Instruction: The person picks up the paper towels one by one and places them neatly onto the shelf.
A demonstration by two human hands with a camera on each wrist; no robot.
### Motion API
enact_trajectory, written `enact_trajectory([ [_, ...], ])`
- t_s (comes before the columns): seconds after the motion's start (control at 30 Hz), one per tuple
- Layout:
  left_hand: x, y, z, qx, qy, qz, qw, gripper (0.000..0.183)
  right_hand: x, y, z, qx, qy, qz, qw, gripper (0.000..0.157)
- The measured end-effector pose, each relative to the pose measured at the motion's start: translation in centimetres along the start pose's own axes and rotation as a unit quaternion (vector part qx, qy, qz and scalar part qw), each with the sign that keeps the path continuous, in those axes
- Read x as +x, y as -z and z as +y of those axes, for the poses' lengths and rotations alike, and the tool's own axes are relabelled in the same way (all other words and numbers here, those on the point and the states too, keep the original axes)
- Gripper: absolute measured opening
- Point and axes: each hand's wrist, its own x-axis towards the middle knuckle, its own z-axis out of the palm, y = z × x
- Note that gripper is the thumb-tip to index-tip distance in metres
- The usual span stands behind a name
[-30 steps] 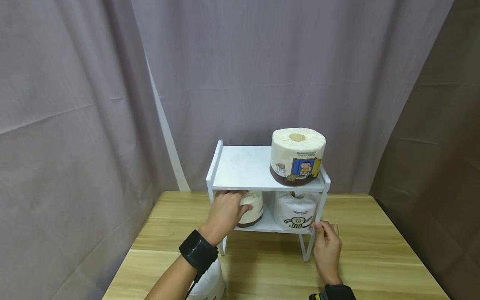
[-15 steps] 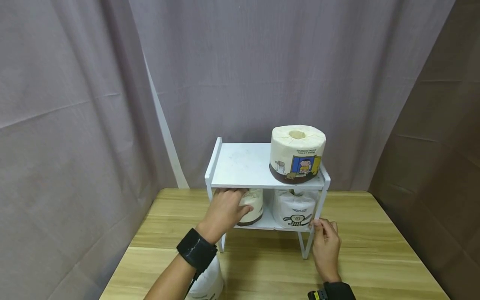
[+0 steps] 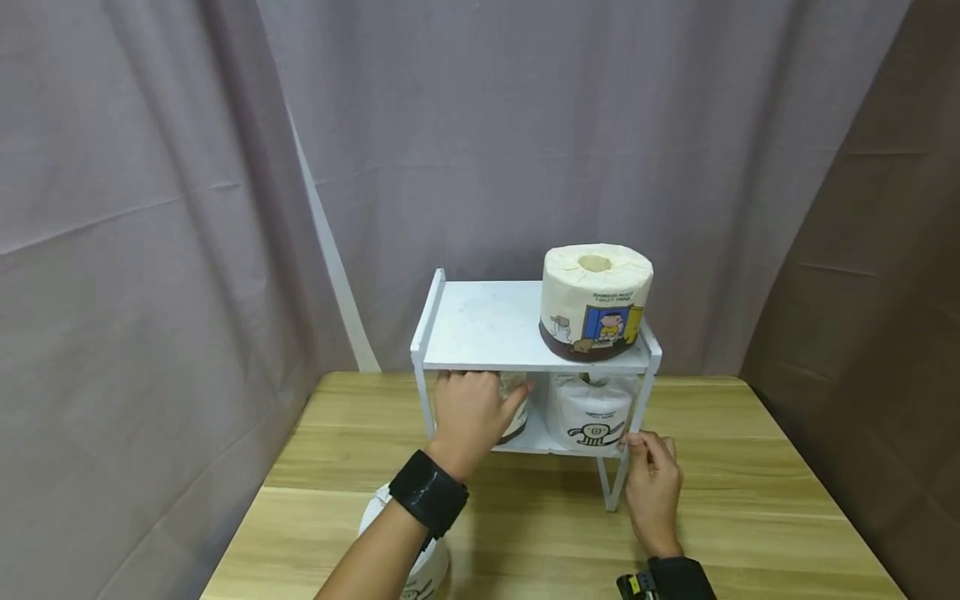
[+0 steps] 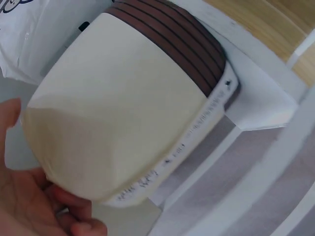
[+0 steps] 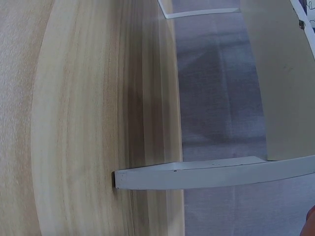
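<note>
My left hand (image 3: 472,417) is inside the lower tier of a white two-tier shelf (image 3: 480,325), at a cream toilet roll (image 4: 98,108) with a brown striped base. In the left wrist view its loosely bent fingers (image 4: 32,191) touch the roll's top end, while the thumb stands apart from the wrapper. Beside that roll, on the same tier, stands a white toilet roll (image 3: 596,417) with a black cartoon print. My right hand (image 3: 654,496) pinches the shelf's right front leg between thumb and fingers; the right wrist view catches only a bit of finger at its edge.
Another cream toilet roll (image 3: 596,308) with a coloured picture stands on the right of the upper tier. A white roll (image 3: 431,571) sits on the wooden table (image 3: 750,500) at front left, partly behind my left forearm. Grey curtains (image 3: 480,150) hang behind.
My left hand has shifted right across the front of the cream roll, and its thumb has lifted off the wrapper and straightened. My right hand stays at the shelf leg.
</note>
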Motion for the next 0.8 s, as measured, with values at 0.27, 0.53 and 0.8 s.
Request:
enact_trajectory([
  [0.27,0.5,-1.4,1.8,0.055,0.038,0.029,0.9973,0.065,0.1,0.0,0.0,-0.002,-0.003,0.004,1.000,0.012],
  [0.53,0.6,-2.3,2.5,0.096,0.061,0.032,0.9930,0.071,0.0,0.0,-0.2,-0.003,-0.004,0.001,1.000,0.016],
  [0.8,0.9,-2.1,2.8,0.099,0.069,0.025,0.9924,0.071,0.2,0.1,-0.1,0.000,0.006,0.000,1.000,0.016],
])
